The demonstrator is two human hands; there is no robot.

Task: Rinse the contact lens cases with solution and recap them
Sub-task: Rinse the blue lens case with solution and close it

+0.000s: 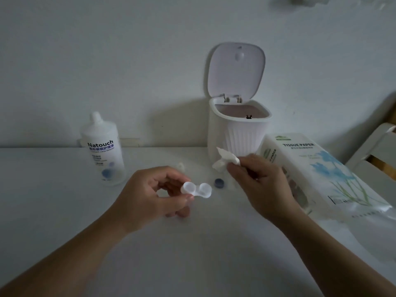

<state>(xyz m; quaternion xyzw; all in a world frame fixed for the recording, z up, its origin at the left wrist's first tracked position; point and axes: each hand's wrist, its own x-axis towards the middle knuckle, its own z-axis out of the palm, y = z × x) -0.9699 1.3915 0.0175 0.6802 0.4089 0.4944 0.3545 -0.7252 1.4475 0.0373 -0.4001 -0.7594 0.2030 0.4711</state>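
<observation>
Here's the left hand, thumb and fingertips pinching the lens case by its left cup, held just above the table at dead centre. Both cups of the case are uncapped and facing up. I can't tell from here whether they're wet or dry.

At two o'clock from the case, the right hand has its fingers curled round a crumpled tissue, lifted clear of the table. That tissue sits just in front of the small bin, whose lid stands open at twelve o'clock.

One dark blue cap lies on the table just right of the case, at three o'clock, between the two hands. A pale shape behind the left hand's fingers may be the second cap, but it's too faint to say.

The solution bottle stands upright at ten o'clock, well apart from both hands. The tissue pack lies at three o'clock on the table edge.

My read: rinsing looks finished and the wiping is at or near its end. Still to come: drop the tissue in the bin, then screw both caps on.
</observation>
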